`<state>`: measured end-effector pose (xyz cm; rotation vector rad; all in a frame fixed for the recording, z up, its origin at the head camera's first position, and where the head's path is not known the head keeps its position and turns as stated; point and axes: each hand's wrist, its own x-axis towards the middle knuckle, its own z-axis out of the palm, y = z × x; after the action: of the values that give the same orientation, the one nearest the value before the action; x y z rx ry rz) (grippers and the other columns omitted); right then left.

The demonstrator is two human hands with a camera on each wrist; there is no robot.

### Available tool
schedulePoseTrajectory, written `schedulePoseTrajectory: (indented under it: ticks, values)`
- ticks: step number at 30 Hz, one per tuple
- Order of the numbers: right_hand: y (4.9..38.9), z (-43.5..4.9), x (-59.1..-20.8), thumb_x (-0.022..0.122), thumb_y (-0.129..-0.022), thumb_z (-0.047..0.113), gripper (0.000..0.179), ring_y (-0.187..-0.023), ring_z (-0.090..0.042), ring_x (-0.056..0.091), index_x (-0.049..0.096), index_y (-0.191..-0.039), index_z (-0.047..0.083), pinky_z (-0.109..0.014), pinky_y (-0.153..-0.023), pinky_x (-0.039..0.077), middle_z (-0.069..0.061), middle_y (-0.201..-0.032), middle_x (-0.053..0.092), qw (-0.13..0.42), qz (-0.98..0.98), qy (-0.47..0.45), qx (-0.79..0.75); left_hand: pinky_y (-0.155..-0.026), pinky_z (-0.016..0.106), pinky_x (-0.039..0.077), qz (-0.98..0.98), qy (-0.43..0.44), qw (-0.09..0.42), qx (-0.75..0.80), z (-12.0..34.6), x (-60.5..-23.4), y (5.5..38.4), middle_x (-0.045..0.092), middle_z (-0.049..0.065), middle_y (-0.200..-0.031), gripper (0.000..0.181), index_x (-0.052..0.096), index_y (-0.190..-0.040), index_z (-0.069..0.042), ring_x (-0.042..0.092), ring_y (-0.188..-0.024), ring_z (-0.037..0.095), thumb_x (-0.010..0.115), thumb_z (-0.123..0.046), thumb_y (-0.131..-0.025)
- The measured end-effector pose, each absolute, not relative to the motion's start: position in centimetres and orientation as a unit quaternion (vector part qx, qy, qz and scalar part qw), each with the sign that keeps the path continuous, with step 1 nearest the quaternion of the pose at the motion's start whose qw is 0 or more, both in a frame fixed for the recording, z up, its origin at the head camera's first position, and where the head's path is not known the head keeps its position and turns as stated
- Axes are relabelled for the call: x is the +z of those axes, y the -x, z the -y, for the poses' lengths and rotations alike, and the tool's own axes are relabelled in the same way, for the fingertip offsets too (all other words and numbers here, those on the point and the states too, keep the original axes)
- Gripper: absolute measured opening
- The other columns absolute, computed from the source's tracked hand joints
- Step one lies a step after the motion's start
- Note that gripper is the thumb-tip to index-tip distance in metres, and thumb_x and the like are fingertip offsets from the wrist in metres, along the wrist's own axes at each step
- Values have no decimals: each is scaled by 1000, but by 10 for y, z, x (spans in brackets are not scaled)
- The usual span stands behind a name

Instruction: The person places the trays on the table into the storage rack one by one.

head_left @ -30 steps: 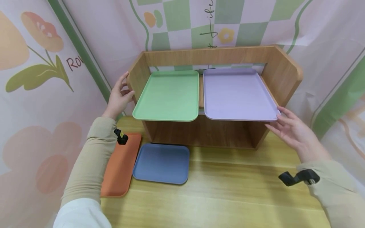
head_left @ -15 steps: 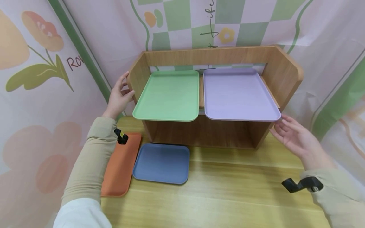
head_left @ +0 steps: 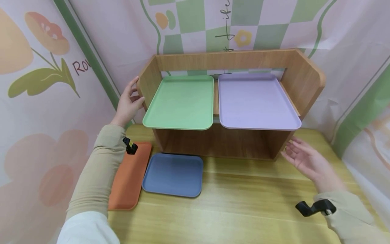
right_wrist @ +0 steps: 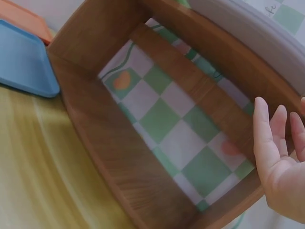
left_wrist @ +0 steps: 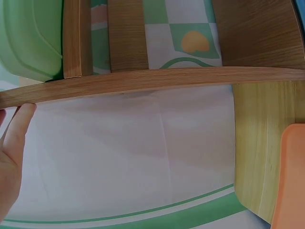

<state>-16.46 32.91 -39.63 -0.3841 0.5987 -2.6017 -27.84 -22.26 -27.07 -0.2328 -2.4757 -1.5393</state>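
A wooden shelf (head_left: pixel 300 81) stands on the table against the patterned backdrop. On its top board lie a green tray (head_left: pixel 179 101) at the left and a lilac tray (head_left: pixel 256 101) at the right, both overhanging the front edge. My left hand (head_left: pixel 129 101) rests with straight fingers on the shelf's left side panel (left_wrist: pixel 143 81). Below the lilac tray's front right corner, my right hand (head_left: pixel 301 159) hovers with fingers spread near the shelf's lower right corner, holding nothing. The right wrist view shows those fingers (right_wrist: pixel 267 138) in front of the shelf's hollow underside (right_wrist: pixel 157 119).
A blue tray (head_left: pixel 173 174) lies flat on the wooden table (head_left: pixel 243 203) in front of the shelf's left half. An orange tray (head_left: pixel 129 176) lies beside it at the left table edge, partly under my left sleeve. Fabric walls close in on both sides.
My right hand has left the lilac tray's front right corner and dropped down and back toward the table. The left hand and all trays stay where they were.
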Motion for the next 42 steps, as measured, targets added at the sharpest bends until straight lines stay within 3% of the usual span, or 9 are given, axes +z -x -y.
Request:
schedulePoseTrajectory:
  ticks: [7,21,28,35,42]
  values:
    - [159,-314,-421,18,-101,0,39,-107,-26,59,51,-122,-1,-42,-104,44,-17,-115,61,255,-231,171,-923,-91,50,52,841,77,105,-526,222,-270,277,38,13,-144,73,22,-146,-47,50,-123,33,52,-6,-95]
    - [149,-276,-471,23,-102,1,39,-102,-14,58,56,-121,10,-36,-99,49,-5,-112,61,283,-330,144,-889,-89,48,53,844,77,106,-520,223,-271,278,39,14,-144,73,21,-146,-47,51,-122,33,52,-6,-95]
    - [147,-247,-486,29,-103,5,31,-98,-9,57,53,-119,16,-34,-98,49,1,-107,59,299,-418,117,-850,-89,48,53,845,78,110,-518,224,-271,277,39,14,-144,73,21,-147,-46,51,-122,34,52,-5,-95]
    - [143,-217,-496,39,-101,9,20,-99,-11,58,45,-119,14,-35,-96,51,2,-105,58,305,-487,59,-816,-89,48,53,845,82,110,-517,223,-271,277,39,15,-143,73,21,-147,-46,51,-121,34,52,-5,-95]
    - [144,-192,-506,36,-102,8,21,-94,-12,62,45,-120,12,-36,-91,53,3,-99,64,311,-502,57,-805,-89,48,53,843,80,105,-521,223,-270,278,39,14,-143,73,21,-147,-47,51,-123,33,52,-5,-95]
